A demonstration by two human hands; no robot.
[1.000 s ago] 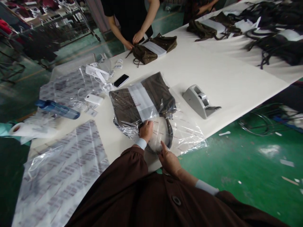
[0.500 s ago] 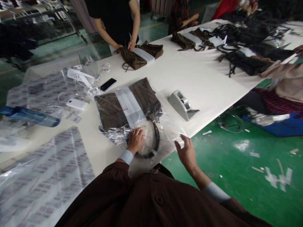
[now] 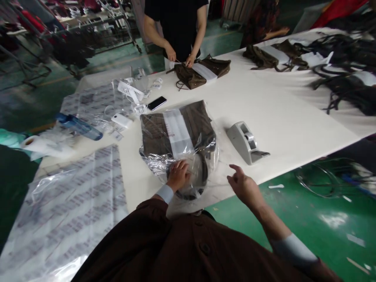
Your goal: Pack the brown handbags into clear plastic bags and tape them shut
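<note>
**Pressed down on one side, lifted away on the other**

The person's left grip (image 3: 178,176) lies palm down on the clear plastic bag (image 3: 155,162), its fingers close together but not clamped on anything. The package sits flat near the edge of the worktop (image 3: 273,105). Inside the plastic is a brown cloth handbag (image 3: 155,131) with a white paper band (image 3: 178,131) across it, and its dark strap (image 3: 204,172) curves round under the hand. The pressure seems to keep the strap and loose plastic from sliding. The right grip (image 3: 243,188) is raised off the plastic, fingers apart, near the worktop's edge and the grey tape dispenser (image 3: 245,143), which probably stands there to be within easy reach. To the left lie a phone (image 3: 157,103), a water bottle (image 3: 79,127) and a printed plastic sheet (image 3: 73,207). Across the worktop, a co-worker's hands (image 3: 179,56) work on another brown handbag (image 3: 188,76).
</note>
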